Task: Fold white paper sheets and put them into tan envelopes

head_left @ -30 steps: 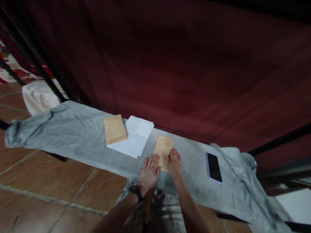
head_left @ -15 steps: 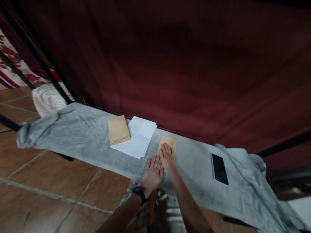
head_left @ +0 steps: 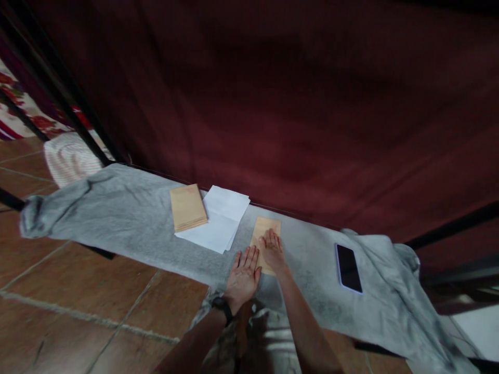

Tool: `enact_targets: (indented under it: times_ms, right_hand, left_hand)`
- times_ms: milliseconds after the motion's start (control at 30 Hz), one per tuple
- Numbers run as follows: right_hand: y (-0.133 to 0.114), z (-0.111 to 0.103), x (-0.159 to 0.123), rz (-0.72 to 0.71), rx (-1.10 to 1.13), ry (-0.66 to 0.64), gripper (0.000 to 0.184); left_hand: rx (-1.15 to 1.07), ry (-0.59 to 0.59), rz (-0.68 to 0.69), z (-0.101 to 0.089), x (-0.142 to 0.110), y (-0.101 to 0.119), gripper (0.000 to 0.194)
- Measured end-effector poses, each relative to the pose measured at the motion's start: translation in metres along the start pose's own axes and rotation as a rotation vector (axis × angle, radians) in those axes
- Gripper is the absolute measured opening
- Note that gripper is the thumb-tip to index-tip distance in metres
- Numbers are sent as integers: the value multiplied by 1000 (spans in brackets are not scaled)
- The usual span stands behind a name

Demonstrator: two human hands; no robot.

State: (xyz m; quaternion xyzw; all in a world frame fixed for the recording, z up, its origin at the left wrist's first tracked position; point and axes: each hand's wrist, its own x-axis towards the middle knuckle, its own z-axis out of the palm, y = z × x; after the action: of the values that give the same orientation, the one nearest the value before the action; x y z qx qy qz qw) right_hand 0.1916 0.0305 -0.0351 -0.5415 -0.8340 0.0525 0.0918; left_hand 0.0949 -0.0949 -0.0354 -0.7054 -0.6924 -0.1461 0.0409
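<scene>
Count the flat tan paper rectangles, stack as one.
2: the tan stack at left, partly on white paper sheets; the separate tan rectangle on the grey cloth, partly covered by the right hand. More could be hidden beneath either.

Grey cloth (head_left: 132, 218), centre: soft, matt, wrinkled toward both ends. Envelope (head_left: 268, 223), lower centre: matt brown paper. Sheets (head_left: 220, 221), left of centre: smooth white paper. Phone (head_left: 349, 267), lower right: glossy dark screen.
</scene>
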Motion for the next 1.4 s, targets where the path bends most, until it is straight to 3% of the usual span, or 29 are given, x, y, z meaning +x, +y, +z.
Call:
enact_targets:
  times_ms: [300,433,667,800,933,1200,1400]
  right_hand:
    - [-13,2,-78,-45,7,71,53]
    - [-14,1,-97,-1,28,83,52]
    - [2,-4,-103,102,20,149,54]
    - [9,-2,-106,91,53,209,54]
    - [9,-2,-109,77,72,245,53]
    - [9,1,-114,42,77,390,51]
    - [6,-2,-115,-55,93,326,46]
  left_hand:
    - [12,-46,4,1,0,0,54]
    - [8,-57,-12,1,0,0,55]
    - [-3,-3,-126,0,-2,4,55]
    - [-76,23,-134,-2,-2,1,54]
    - [-243,-12,-205,-7,4,-5,52]
    - [-540,-2,-397,-13,23,-4,71]
    - [-885,-120,-530,-10,31,-7,72]
